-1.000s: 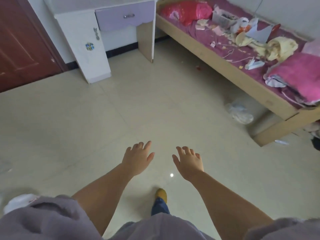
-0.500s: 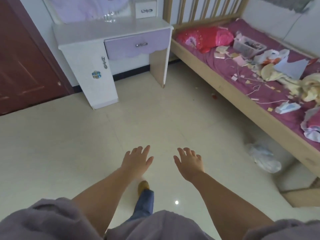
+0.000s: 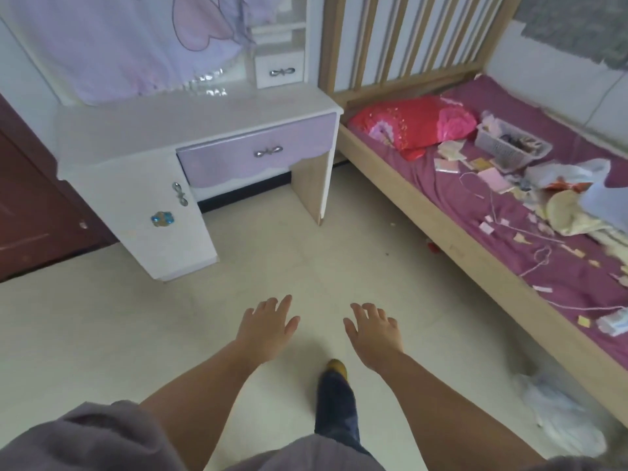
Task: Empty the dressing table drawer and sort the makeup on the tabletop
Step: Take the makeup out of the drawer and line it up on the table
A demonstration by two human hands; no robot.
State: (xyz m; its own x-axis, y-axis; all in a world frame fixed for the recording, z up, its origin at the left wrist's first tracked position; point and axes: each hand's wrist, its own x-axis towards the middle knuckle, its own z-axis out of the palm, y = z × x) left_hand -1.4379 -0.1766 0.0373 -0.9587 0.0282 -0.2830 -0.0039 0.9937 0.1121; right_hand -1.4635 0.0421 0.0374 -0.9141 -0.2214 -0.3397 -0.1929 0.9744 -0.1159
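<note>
I see the left hand (image 3: pixel 268 326) and right hand (image 3: pixel 373 331) held out flat, fingers spread and holding nothing, over bare floor (image 3: pixel 339 260). The dressing table (image 3: pixel 190 117) stands far left with its purple drawer (image 3: pixel 258 153) closed, well apart from both hands. The bed frame (image 3: pixel 452 246) borders the floor on the right.
</note>
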